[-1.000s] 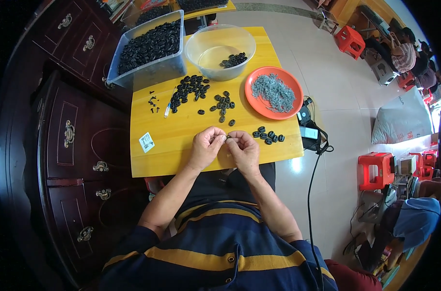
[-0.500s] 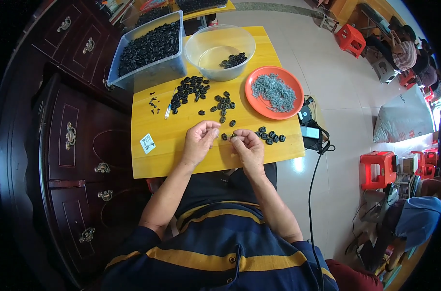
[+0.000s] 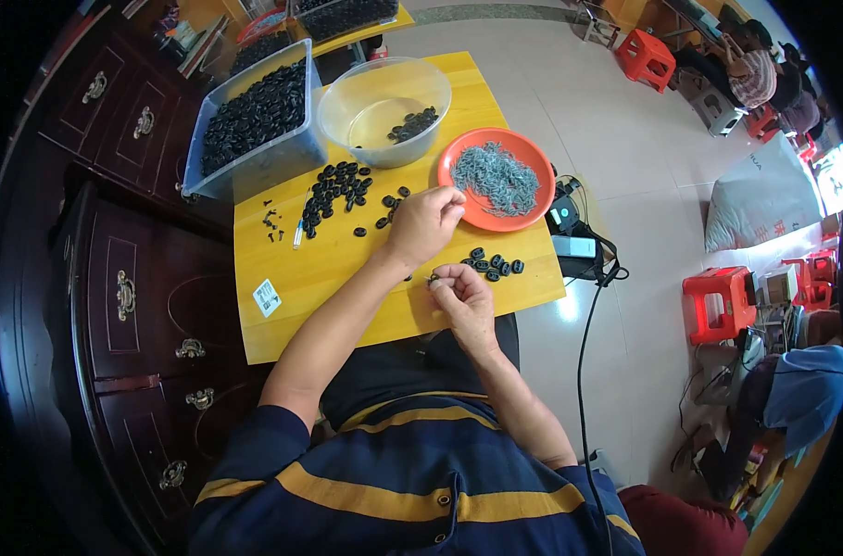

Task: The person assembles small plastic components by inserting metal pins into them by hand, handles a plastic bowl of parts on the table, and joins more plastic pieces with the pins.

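Note:
My left hand [image 3: 425,224] is raised over the yellow table beside the left rim of an orange-red plate [image 3: 544,206]. Its fingers are pinched together; whatever is in them is too small to make out. The plate bears a heap of small thin grey metal pieces [image 3: 497,178], like pins or screws. Near the front edge, my right hand [image 3: 466,306] pinches a small black oval piece [image 3: 433,278], mostly hidden by thumb and finger. A small group of black oval pieces [image 3: 494,265] lies just beyond it. More loose black oval pieces [image 3: 333,190] spread left of my left hand, which partly covers some.
A clear round tub [image 3: 343,130] with some black pieces stands at the back, beside a blue-tinted bin [image 3: 264,167] full of them. Tiny black screws [image 3: 271,222], a pen [image 3: 299,232] and a white label [image 3: 266,297] lie left. A black cable [image 3: 584,371] hangs at the right.
My left hand has moved away from the right hand, forward and right toward the plate. The right hand keeps its pinch on the black piece. The whole view has shifted slightly.

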